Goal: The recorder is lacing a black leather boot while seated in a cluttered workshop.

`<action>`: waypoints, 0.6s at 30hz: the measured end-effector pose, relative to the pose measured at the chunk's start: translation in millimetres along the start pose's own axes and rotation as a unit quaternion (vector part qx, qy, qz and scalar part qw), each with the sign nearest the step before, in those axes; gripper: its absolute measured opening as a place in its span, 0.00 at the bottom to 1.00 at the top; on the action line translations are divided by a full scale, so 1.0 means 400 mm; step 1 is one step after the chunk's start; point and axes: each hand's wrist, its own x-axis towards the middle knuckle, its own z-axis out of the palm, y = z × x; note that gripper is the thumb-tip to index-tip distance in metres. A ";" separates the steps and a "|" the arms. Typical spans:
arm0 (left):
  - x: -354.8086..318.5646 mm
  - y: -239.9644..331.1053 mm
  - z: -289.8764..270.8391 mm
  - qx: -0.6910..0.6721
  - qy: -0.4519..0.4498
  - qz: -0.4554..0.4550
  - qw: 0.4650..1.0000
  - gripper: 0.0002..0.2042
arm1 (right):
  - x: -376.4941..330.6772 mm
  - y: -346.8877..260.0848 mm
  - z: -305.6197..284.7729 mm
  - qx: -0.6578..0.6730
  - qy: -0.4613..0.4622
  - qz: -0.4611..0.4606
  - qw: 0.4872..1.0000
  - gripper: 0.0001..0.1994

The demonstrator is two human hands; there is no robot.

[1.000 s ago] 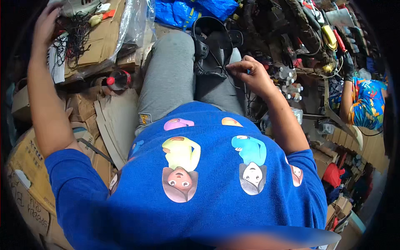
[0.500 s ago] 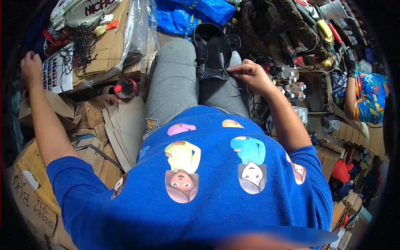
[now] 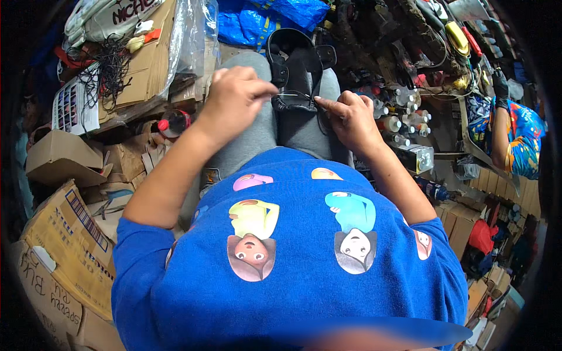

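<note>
A black strapped sandal lies on my lap, across my grey trousers. My left hand is closed beside the sandal's left edge, pinching a thin thread or needle that runs to the sole. My right hand rests at the sandal's lower right corner, its index finger pointing onto the sole and its other fingers curled. My blue printed shirt fills the lower part of the view.
Cardboard boxes pile up on my left, with a red-capped bottle and tangled black cord near them. Blue plastic bags lie ahead. Small bottles and shoe parts crowd the right, where another person in a bright patterned top sits.
My left arm swung in from the far left, by the boxes, to the sandal on my lap and closed on the thread. My right hand stayed at the sandal.
</note>
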 end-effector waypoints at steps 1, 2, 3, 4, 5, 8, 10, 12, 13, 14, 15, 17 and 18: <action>0.008 0.011 0.025 0.021 -0.005 0.004 1.000 0.07 | 0.002 0.004 -0.001 0.020 -0.009 0.014 1.000 0.17; 0.011 0.014 0.043 0.042 -0.009 0.008 0.999 0.06 | 0.004 0.010 0.000 0.021 -0.007 0.015 1.000 0.17; 0.011 0.010 0.058 0.042 -0.011 0.010 0.999 0.06 | 0.003 0.018 0.001 0.050 -0.015 0.023 0.998 0.17; 0.013 0.004 0.071 0.061 -0.010 0.007 0.998 0.06 | 0.004 0.026 0.003 0.080 -0.023 0.030 0.996 0.18; 0.016 0.000 0.079 0.080 -0.009 0.003 0.997 0.07 | 0.006 0.036 0.006 0.081 -0.021 0.032 0.996 0.18; 0.030 -0.006 0.095 0.010 0.004 -0.001 1.000 0.09 | 0.020 0.078 0.015 0.206 -0.066 0.071 0.974 0.18; 0.035 -0.020 0.109 -0.035 -0.017 -0.001 0.999 0.09 | 0.033 0.093 0.008 0.225 -0.073 0.059 0.970 0.18; 0.037 -0.022 0.116 -0.080 -0.038 -0.002 0.996 0.10 | 0.053 0.123 0.006 0.216 -0.103 0.026 0.971 0.17; 0.039 -0.019 0.119 -0.051 -0.041 0.003 0.998 0.10 | 0.060 0.132 0.006 0.216 -0.103 0.027 0.971 0.17; 0.040 -0.018 0.121 -0.022 -0.044 0.009 0.999 0.11 | 0.066 0.138 0.002 0.228 -0.114 0.023 0.967 0.17; 0.040 -0.021 0.123 -0.021 -0.045 0.008 0.999 0.11 | 0.074 0.141 0.001 0.239 -0.126 0.017 0.963 0.17; 0.040 -0.027 0.128 -0.018 -0.044 -0.005 0.999 0.10 | 0.085 0.144 0.000 0.245 -0.134 0.011 0.960 0.16; 0.040 -0.027 0.127 -0.017 -0.044 -0.005 0.999 0.10 | 0.090 0.143 -0.005 0.264 -0.148 0.015 0.953 0.15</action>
